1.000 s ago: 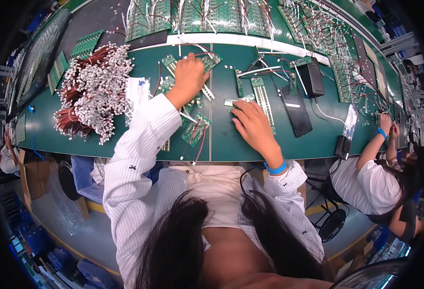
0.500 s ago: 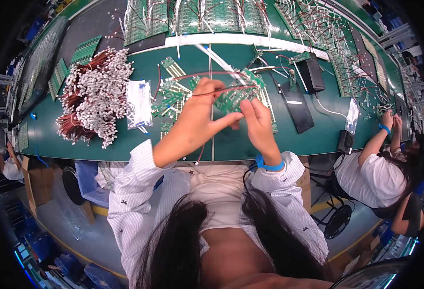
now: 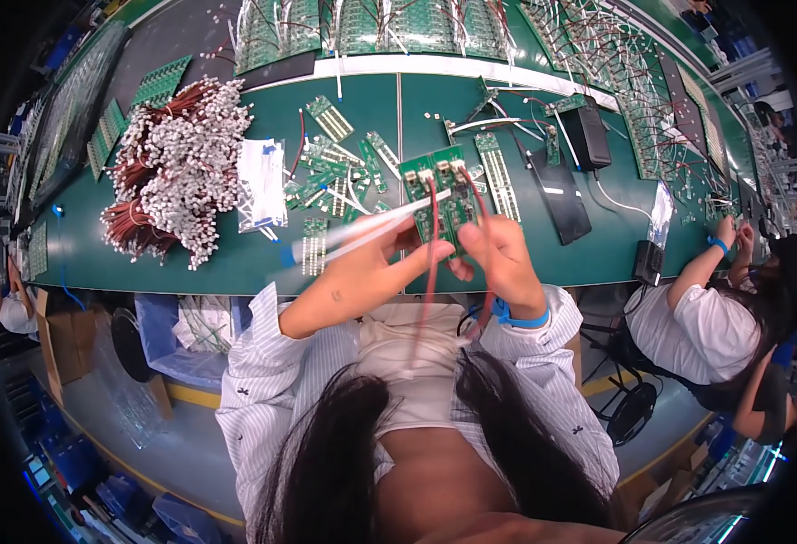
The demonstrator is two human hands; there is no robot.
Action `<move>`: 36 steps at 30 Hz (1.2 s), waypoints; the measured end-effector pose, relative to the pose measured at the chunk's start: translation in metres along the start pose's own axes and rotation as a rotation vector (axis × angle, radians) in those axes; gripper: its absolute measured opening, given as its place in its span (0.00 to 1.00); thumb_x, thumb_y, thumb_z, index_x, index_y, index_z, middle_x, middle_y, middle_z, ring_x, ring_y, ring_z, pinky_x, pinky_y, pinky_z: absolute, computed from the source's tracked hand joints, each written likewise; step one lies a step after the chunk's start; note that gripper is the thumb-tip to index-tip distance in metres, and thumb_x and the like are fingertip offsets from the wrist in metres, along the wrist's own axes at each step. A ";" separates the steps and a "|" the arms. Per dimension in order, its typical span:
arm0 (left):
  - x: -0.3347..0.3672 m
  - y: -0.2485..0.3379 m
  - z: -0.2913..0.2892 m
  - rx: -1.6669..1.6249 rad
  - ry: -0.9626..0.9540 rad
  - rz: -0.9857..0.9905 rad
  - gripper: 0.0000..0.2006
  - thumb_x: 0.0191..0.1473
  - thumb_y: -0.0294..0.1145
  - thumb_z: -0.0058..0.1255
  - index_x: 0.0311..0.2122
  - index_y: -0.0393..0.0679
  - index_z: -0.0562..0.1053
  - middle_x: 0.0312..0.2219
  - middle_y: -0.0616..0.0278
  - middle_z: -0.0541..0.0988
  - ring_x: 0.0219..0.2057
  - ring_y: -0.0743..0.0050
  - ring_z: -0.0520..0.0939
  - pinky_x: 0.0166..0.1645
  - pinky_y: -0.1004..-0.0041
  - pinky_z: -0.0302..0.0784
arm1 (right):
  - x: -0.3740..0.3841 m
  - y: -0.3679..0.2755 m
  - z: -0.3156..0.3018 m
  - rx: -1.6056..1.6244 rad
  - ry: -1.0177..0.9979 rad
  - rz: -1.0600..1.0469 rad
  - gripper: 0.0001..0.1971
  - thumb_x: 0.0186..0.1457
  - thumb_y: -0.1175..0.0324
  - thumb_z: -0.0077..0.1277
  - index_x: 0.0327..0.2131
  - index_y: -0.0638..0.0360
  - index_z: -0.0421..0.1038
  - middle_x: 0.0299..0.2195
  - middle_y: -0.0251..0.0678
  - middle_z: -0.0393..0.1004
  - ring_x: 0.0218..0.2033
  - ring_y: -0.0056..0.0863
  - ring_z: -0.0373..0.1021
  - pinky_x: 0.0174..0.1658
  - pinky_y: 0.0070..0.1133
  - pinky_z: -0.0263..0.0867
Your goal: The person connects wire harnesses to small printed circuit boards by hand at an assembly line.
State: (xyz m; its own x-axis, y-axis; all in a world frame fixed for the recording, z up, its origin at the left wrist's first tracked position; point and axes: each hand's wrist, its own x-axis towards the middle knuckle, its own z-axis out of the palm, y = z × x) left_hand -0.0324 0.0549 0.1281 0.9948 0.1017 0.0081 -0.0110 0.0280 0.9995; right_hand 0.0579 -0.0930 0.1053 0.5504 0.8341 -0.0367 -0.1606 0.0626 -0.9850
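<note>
Both my hands hold a green circuit board (image 3: pixel 424 172) above the near part of the table. My left hand (image 3: pixel 371 267) grips its left side, thumb along the lower edge. The fingers and thumb of my right hand (image 3: pixel 500 258) close on its lower right side. Red-and-dark wires (image 3: pixel 433 218) hang from white connectors on the board toward me. White flat cables (image 3: pixel 371 227) stretch from the board leftward over my left hand, blurred at their blue ends. Behind lie loose small green boards (image 3: pixel 330 168) and a longer strip board (image 3: pixel 502 179).
At left lies a large heap of wire leads with white connectors (image 3: pixel 176 172), beside a bag of white cables (image 3: pixel 262 186). A black power adapter (image 3: pixel 582 134) and a dark flat slab (image 3: pixel 560 201) lie at right. Wired boards (image 3: pixel 380 27) line the back. A co-worker (image 3: pixel 702 317) sits at right.
The board has turned, so its wires now hang toward me and its white cables point left. Both hands have shifted slightly toward me.
</note>
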 end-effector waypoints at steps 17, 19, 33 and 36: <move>0.002 -0.009 -0.009 -0.161 -0.171 -0.053 0.13 0.52 0.34 0.44 0.40 0.36 0.66 0.24 0.72 0.67 0.26 0.87 0.65 0.28 0.84 0.61 | 0.006 0.032 -0.016 0.769 -0.318 0.074 0.25 0.56 0.51 0.32 0.13 0.58 0.63 0.09 0.25 0.55 0.10 0.12 0.50 0.14 0.14 0.41; 0.014 -0.012 -0.018 -0.124 -0.099 -0.179 0.13 0.52 0.37 0.44 0.37 0.37 0.67 0.24 0.71 0.70 0.25 0.87 0.68 0.28 0.84 0.63 | 0.006 0.024 -0.028 0.066 0.168 0.095 0.22 0.55 0.55 0.36 0.14 0.59 0.64 0.09 0.23 0.54 0.11 0.11 0.49 0.15 0.12 0.43; 0.093 -0.052 -0.064 0.257 0.020 -0.259 0.28 0.53 0.51 0.33 0.42 0.30 0.67 0.37 0.54 0.72 0.40 0.69 0.70 0.45 0.73 0.63 | 0.020 0.035 -0.095 -1.197 0.925 0.033 0.13 0.51 0.60 0.44 0.31 0.61 0.66 0.19 0.44 0.69 0.22 0.38 0.68 0.25 0.29 0.60; 0.065 -0.062 -0.074 0.255 0.022 -0.115 0.21 0.53 0.42 0.38 0.39 0.29 0.69 0.34 0.52 0.74 0.39 0.69 0.72 0.45 0.74 0.64 | 0.016 0.038 -0.062 -1.060 0.547 0.028 0.09 0.49 0.65 0.46 0.30 0.62 0.67 0.21 0.42 0.69 0.22 0.38 0.67 0.25 0.27 0.61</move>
State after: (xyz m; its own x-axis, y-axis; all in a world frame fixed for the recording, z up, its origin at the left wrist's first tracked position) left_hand 0.0257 0.1331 0.0648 0.9855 0.1343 -0.1039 0.1308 -0.2102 0.9689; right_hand 0.1111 -0.1108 0.0567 0.8750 0.4673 0.1261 0.4368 -0.6501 -0.6217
